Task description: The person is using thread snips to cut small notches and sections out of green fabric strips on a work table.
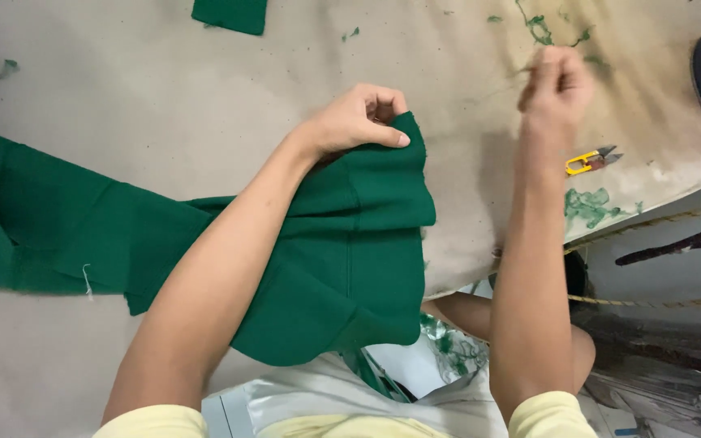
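**threadbare_tom:** so what's that green garment [342, 243] like to handle? Looks like a thick knit to me

**seamripper99:** I'd guess soft and floppy, fairly light, no stiffness at all. It drapes straight off the near edge of the padded table [164, 105] and sags into folds, with the rest of it trailing away to the left across the tabletop. Not slippery by the look of it, more of a matte fleece-ish surface, so it should stay put under a pinch. Not fragile either, though the loose thread hanging off the left part suggests the edges shed a bit

**threadbare_tom:** where would you take hold of it?

**seamripper99:** right at the seamed top edge, which is where the left hand [359, 122] has it. Fingers curled over the edge, thumb flat along the front, so it's closed around a bunched fold of the cloth

**threadbare_tom:** and the other one?

**seamripper99:** the right hand [553, 85] is raised over the table, well apart from the cloth, and it's blurred. Fingertips look pinched together as if on something very thin, maybe a thread, but I honestly can't tell if anything's in there. The small yellow-handled thread snips [592, 160] lie on the table just below it, untouched, and bits of green lint [590, 207] are scattered near them
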